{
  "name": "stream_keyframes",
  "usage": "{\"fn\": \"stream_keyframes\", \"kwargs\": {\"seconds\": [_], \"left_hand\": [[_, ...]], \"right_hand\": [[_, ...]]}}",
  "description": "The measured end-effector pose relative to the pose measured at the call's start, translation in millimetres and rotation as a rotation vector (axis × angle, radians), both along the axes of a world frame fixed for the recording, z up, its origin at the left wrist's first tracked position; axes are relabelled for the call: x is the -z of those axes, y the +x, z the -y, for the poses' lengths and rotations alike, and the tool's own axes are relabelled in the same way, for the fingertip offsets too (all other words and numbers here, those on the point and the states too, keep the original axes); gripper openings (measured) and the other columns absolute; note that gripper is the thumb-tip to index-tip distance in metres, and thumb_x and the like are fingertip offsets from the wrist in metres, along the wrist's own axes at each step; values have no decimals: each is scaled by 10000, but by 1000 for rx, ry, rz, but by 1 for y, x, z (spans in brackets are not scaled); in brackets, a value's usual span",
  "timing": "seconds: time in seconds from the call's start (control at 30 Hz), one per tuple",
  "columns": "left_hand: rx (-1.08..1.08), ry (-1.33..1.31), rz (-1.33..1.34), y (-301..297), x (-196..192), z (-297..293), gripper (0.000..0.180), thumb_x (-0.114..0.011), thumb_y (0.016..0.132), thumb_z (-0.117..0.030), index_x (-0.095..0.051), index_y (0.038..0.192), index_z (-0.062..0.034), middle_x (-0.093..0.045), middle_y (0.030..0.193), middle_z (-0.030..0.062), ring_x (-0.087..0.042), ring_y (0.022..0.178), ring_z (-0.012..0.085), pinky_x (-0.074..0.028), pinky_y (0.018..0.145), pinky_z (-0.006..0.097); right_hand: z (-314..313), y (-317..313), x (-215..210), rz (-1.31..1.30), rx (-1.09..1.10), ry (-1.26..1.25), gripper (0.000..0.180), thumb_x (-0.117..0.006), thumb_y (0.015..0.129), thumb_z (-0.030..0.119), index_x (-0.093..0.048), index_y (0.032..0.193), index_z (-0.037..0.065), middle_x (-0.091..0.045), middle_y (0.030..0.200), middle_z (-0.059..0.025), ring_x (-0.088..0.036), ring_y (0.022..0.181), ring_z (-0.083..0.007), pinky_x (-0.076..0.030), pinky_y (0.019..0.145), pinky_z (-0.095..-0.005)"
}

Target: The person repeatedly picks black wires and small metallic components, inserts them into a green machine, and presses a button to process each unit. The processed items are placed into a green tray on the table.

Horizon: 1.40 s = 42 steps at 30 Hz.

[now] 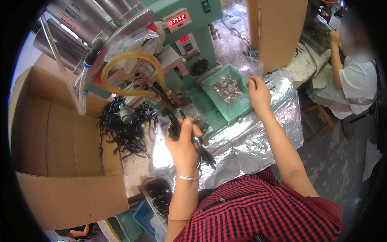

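Observation:
My left hand (183, 141) is closed round several black strips (207, 158), whose ends stick out below the fingers. It is just in front of the green machine's (201, 48) metal working head, where copper-coloured electrodes (173, 98) come down. My right hand (259, 93) is beside the right rim of a green plastic tray (229, 114), thumb and fingertips pressed together. Whether anything small is between them I cannot make out. Inside the tray is a heap of small shiny metal pieces (228, 89).
Left of the machine, a pile of black strips (123, 129) lies by a large open cardboard box (60, 133). Crumpled foil (242, 141) covers the bench front. A yellow hose (131, 54) loops over the working head. Another person (350, 76) sits at the far right, past an upright cardboard sheet (280, 36).

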<state>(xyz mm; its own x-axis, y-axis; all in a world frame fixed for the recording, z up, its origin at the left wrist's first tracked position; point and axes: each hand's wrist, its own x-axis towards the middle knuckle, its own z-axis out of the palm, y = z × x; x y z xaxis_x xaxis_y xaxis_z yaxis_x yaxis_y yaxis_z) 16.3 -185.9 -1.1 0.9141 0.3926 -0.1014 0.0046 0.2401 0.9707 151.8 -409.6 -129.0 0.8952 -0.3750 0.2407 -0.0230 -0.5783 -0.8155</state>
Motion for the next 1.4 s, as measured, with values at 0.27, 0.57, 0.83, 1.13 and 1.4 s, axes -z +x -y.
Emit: {"fn": "stream_keyframes", "kwargs": {"seconds": [0.27, 0.57, 0.83, 1.13, 1.4], "left_hand": [[-6, 13, 3, 0, 2, -1, 137, -600, 928, -167, -585, 914, -31, -579, 631, 16, -419, 457, 42, -275, 408, 183], [-4, 15, -11, 1, 1, -2, 131, -613, 905, -142, -578, 921, -17, -558, 617, 23, -452, 462, 80, -311, 414, 202], [31, -84, 15, 1, 3, -2, 149, -601, 926, -175, -590, 903, -28, -578, 625, 14, -420, 448, 41, -275, 395, 179], [-27, -5, 11, 1, 1, 1, 130, -606, 902, -147, -575, 913, -22, -551, 604, 20, -446, 456, 80, -309, 408, 204], [17, -126, 13, 2, -1, -1, 133, -593, 911, -158, -570, 897, -28, -538, 594, 1, -413, 435, 67, -295, 397, 203]], "right_hand": [[1, 1, 3, 11, -1, -8, 332, -499, 918, 300, -621, 1141, 86, -668, 1071, -147, -628, 995, -347, -475, 866, -417], [-2, -5, -5, -9, 2, 35, 339, -494, 924, 312, -621, 1148, 92, -679, 1070, -123, -630, 1005, -336, -472, 879, -413], [0, -3, -1, 3, 9, 17, 344, -499, 922, 321, -623, 1149, 93, -683, 1068, -113, -634, 998, -333, -475, 872, -410], [0, -2, 1, 11, 11, 8, 337, -502, 922, 317, -623, 1147, 97, -692, 1033, -107, -638, 989, -330, -476, 867, -405], [0, -2, -1, -2, 4, 24, 333, -498, 928, 301, -617, 1155, 89, -703, 1014, -86, -642, 990, -303, -476, 868, -388]]}}
